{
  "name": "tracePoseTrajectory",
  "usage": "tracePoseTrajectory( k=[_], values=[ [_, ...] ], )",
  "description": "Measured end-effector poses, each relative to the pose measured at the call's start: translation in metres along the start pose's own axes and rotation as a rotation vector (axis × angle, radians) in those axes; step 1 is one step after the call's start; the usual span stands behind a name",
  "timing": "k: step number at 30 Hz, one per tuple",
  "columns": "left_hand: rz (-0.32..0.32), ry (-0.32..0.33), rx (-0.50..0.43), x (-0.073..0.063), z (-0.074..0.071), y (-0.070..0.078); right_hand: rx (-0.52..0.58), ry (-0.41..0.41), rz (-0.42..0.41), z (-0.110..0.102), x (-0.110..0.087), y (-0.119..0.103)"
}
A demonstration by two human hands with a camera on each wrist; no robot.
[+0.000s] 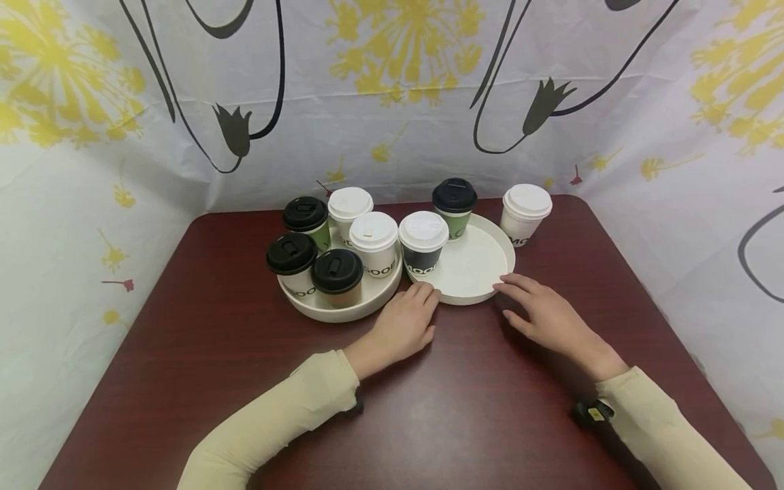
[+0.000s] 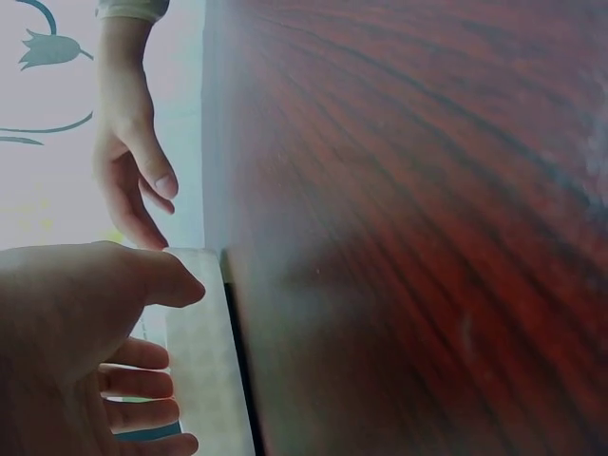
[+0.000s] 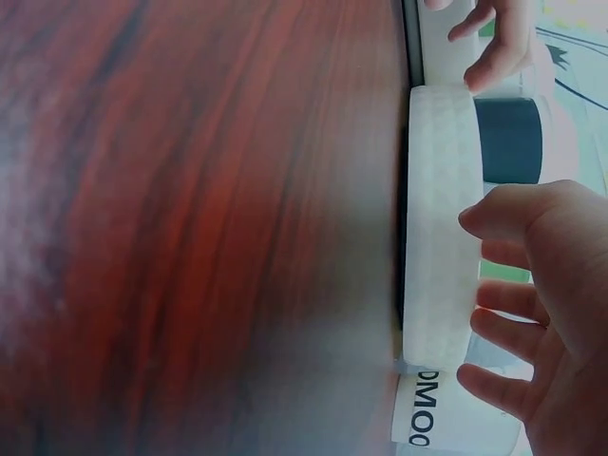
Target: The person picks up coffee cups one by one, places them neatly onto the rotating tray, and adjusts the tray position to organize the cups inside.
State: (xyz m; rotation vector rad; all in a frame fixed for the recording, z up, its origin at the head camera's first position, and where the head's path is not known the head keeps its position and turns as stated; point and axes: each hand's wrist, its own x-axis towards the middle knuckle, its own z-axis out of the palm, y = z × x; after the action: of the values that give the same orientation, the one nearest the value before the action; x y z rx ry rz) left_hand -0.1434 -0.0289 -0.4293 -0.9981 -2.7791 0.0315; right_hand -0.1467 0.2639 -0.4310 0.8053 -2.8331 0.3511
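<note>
Two round, white, low-rimmed trays stand side by side. On the right tray (image 1: 478, 265) are a white-lidded paper cup with a dark band (image 1: 422, 245) and a black-lidded green cup (image 1: 454, 207). My left hand (image 1: 404, 323) lies at this tray's front-left rim, fingers loosely bent over the edge. My right hand (image 1: 545, 316) is at the front-right rim, its fingers spread and fairly straight, fingertips at the edge. In the right wrist view, the tray's side wall (image 3: 442, 228) stands beside the right thumb. Neither hand holds a cup.
The left tray (image 1: 337, 315) carries several lidded cups, among them a brown black-lidded cup (image 1: 337, 278) and a white cup (image 1: 375, 245). A white cup (image 1: 525, 214) stands on the dark red table (image 1: 465, 408), right of the right tray. A patterned cloth (image 1: 380, 122) hangs behind.
</note>
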Motion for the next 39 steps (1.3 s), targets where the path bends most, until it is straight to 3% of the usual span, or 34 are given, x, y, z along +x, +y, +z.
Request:
tracePoseTrajectory(
  k=[9,13,19,23,26,30,39],
  values=[
    [0.003,-0.016,0.019,-0.001,0.000,0.001,0.009,0.004,0.002,-0.001,0.002,0.001],
    [-0.002,-0.015,0.016,-0.001,0.001,0.001,0.002,0.061,-0.016,-0.005,0.005,0.004],
    [-0.002,-0.012,0.012,-0.002,0.002,0.002,0.018,0.312,-0.040,-0.018,0.019,0.016],
    [-0.002,-0.006,0.010,-0.002,0.003,0.001,0.037,0.525,0.030,-0.031,0.031,0.027],
    [-0.002,-0.002,0.007,-0.002,0.004,0.001,0.043,0.612,0.098,-0.043,0.040,0.034],
    [-0.005,-0.005,0.010,-0.002,0.004,0.001,0.036,0.618,0.151,-0.056,0.052,0.042],
    [0.004,0.005,0.014,-0.002,0.005,0.001,0.043,0.489,0.219,-0.068,0.071,0.056]
  ],
)
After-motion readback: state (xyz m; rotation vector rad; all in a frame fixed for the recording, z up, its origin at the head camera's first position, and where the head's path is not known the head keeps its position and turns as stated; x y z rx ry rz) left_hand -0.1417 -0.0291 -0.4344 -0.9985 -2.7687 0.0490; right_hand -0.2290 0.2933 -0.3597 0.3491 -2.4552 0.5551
